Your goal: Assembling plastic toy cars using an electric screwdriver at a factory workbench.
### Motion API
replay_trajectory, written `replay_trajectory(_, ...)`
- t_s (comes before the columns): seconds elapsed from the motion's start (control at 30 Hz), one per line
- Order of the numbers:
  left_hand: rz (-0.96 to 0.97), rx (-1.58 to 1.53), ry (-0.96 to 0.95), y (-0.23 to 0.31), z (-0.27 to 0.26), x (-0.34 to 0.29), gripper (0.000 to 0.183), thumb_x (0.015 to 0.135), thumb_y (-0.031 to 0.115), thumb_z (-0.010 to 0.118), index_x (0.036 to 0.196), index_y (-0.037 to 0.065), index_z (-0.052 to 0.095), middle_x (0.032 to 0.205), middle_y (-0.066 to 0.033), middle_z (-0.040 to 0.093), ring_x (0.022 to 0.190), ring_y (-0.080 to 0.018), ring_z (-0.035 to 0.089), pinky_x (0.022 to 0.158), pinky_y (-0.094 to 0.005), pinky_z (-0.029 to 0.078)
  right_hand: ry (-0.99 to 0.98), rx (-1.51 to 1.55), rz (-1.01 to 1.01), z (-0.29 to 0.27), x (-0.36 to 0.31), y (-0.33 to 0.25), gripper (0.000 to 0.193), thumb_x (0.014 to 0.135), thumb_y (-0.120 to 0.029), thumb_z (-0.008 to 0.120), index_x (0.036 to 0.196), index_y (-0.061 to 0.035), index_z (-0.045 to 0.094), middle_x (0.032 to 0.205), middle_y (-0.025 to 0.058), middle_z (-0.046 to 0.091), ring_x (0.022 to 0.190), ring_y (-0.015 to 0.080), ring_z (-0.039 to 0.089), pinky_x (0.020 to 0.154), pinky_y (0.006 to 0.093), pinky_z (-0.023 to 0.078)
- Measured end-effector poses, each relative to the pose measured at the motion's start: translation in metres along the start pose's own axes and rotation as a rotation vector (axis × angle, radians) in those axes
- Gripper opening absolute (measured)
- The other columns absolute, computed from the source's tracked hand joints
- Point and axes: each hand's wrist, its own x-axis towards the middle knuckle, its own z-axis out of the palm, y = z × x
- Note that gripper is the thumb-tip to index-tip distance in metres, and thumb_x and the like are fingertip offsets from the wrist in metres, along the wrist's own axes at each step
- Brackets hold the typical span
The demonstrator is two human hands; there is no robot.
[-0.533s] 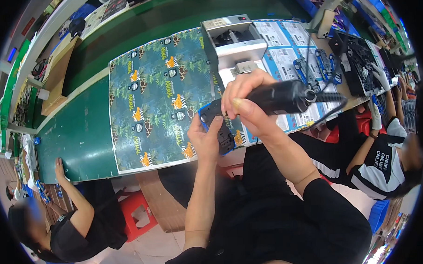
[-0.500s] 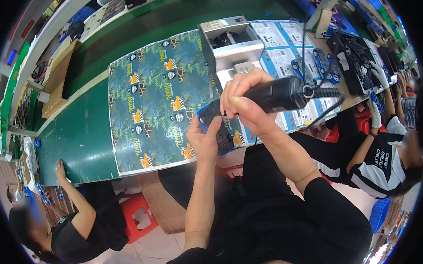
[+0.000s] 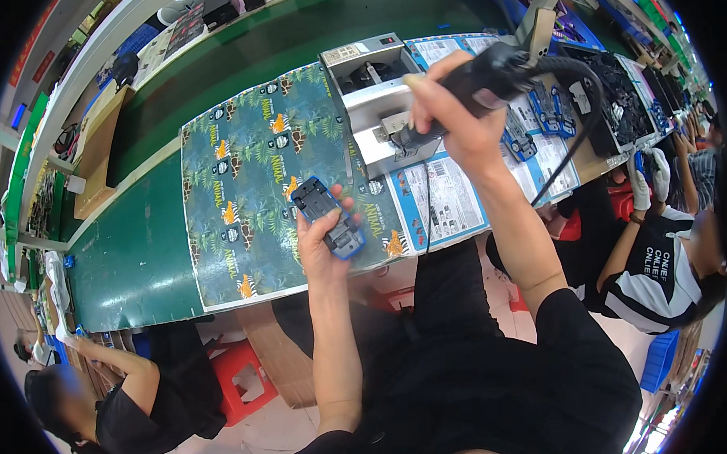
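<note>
My left hand (image 3: 320, 248) holds a blue toy car (image 3: 329, 214) over the patterned sheet, its black underside facing up and the thumb across it. In my right hand (image 3: 468, 131) is a black electric screwdriver (image 3: 486, 79), its cable curving away to the right. The tool slants down toward the front of a silver screw feeder (image 3: 375, 98); its tip is hard to make out there, so I cannot tell if it touches. Inside the feeder's open top a dark mechanism shows. The two hands are apart.
Jungle-patterned sheet (image 3: 250, 191) covers part of the green bench (image 3: 133, 275). Right of the feeder, more blue toy cars (image 3: 553, 112) lie beside a black bin of dark parts (image 3: 615, 98). Co-workers sit on both sides, one wearing white gloves (image 3: 639, 189). A red stool (image 3: 239, 379) stands at lower left.
The screwdriver has moved off the toy car, up to the feeder with my right hand. My left hand has shifted left and tipped the car's underside into view.
</note>
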Motion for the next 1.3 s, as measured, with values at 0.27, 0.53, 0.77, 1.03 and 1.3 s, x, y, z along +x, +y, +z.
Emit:
replay_trajectory(0.27,0.056,0.048,-0.009,-0.003,0.003,0.002,0.055,0.082,-0.009,0.059,0.132,0.010,0.047,0.117,-0.0162,0.061,0.094,-0.0266,0.065,0.074,-0.0428,0.060,-0.040,-0.039,0.120,0.015,0.019,0.002,0.022,0.082,-0.016,0.079,0.070,-0.0037,0.065,0.053,-0.0012,0.058,0.046,0.0057,0.054,0.047,0.0211,0.040)
replay_trajectory(0.53,0.072,0.161,0.034,-0.006,0.012,0.007,0.051,0.079,-0.008,0.065,0.125,0.006,0.049,0.115,-0.0139,0.062,0.093,-0.0250,0.067,0.071,-0.0400,0.061,-0.150,0.377,0.308,0.019,-0.035,-0.027,0.014,0.089,-0.010,0.059,0.085,-0.0031,0.049,0.058,0.0059,0.048,0.044,0.0150,0.048,0.046,0.0312,0.045)
replay_trajectory(0.77,0.072,0.153,0.045,-0.004,0.015,0.005,0.052,0.077,-0.007,0.067,0.124,0.007,0.049,0.114,-0.0130,0.062,0.091,-0.0253,0.068,0.071,-0.0381,0.060,-0.210,0.440,0.333,0.043,-0.059,-0.018,0.019,0.085,-0.008,0.066,0.087,-0.0005,0.049,0.063,0.0092,0.052,0.048,0.0163,0.051,0.049,0.0313,0.047)
replay_trajectory(1.03,-0.010,0.082,0.071,-0.005,0.005,0.005,0.051,0.076,-0.008,0.067,0.122,0.007,0.050,0.111,-0.0123,0.064,0.090,-0.0244,0.068,0.079,-0.0383,0.059,-0.236,0.354,0.356,0.056,-0.069,-0.004,0.020,0.080,-0.005,0.070,0.081,-0.0011,0.050,0.061,0.0096,0.055,0.051,0.0163,0.054,0.052,0.0296,0.046)
replay_trajectory(1.3,0.015,0.132,0.061,-0.001,0.011,0.006,0.049,0.077,-0.008,0.066,0.121,0.006,0.052,0.110,-0.0119,0.065,0.089,-0.0238,0.068,0.080,-0.0379,0.058,-0.356,0.440,0.295,0.056,-0.070,-0.001,0.024,0.071,-0.005,0.076,0.074,-0.0020,0.052,0.063,0.0091,0.056,0.055,0.0163,0.056,0.054,0.0289,0.046)
